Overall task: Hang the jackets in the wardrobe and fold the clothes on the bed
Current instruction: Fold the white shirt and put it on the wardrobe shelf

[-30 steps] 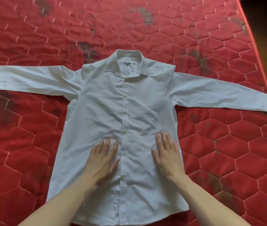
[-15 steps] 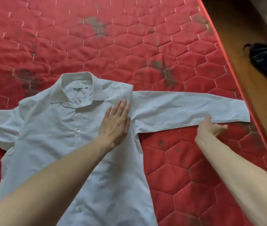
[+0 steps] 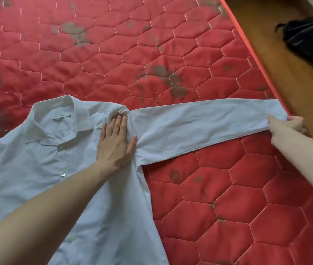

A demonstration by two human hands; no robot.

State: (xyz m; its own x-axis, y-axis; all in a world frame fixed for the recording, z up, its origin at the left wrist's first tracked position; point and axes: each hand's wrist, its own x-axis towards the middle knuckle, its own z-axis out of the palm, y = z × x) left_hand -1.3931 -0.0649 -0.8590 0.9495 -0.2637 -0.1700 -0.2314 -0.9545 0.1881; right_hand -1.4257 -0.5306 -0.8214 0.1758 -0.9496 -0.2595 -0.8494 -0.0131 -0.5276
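A white button-up shirt (image 3: 42, 169) lies face up on the red quilted mattress (image 3: 113, 54), collar toward the far side. My left hand (image 3: 116, 142) presses flat, fingers apart, on the shirt's right shoulder, where the cloth bunches a little. The right sleeve (image 3: 199, 129) stretches out toward the mattress's right edge. My right hand (image 3: 287, 124) grips the cuff end of that sleeve at the mattress edge, holding it slightly lifted and taut. The shirt's other sleeve is out of view to the left.
The mattress's right edge (image 3: 262, 77) runs diagonally, with brown floor (image 3: 285, 60) beyond it. A black bag or garment (image 3: 312, 39) lies on the floor at the upper right. Dark stains mark the mattress behind the shirt.
Both hands left the shirt's lower front. My left hand moved up to the right shoulder, and my right hand slid out along the sleeve and took hold of the cuff. The view swung right.
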